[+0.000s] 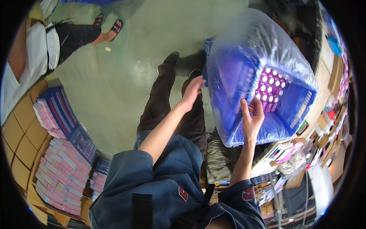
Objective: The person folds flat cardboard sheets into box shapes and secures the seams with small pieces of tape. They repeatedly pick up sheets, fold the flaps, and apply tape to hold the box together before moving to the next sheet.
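A large blue plastic crate (301,110) stands tilted at the right, with a clear plastic bag (263,36) over and around it. Inside are several purple bottles (270,86) with round white caps. My right hand (252,116) is at the crate's near opening, its thumb and fingers closed on the edge of the plastic bag. To the left of the crate, my left hand (193,92) hangs over my leg, fingers apart and slightly bent. Its fingertips are close to a blue edge (206,70) beside the bag; whether they touch it is unclear.
A cluttered workbench (324,82) runs along the right. Stacked pink-and-white boxes (61,175), blue crates (63,110) and brown cartons (23,133) line the left. Another person (72,44) in sandals is at the upper left. Green floor (126,65) lies between.
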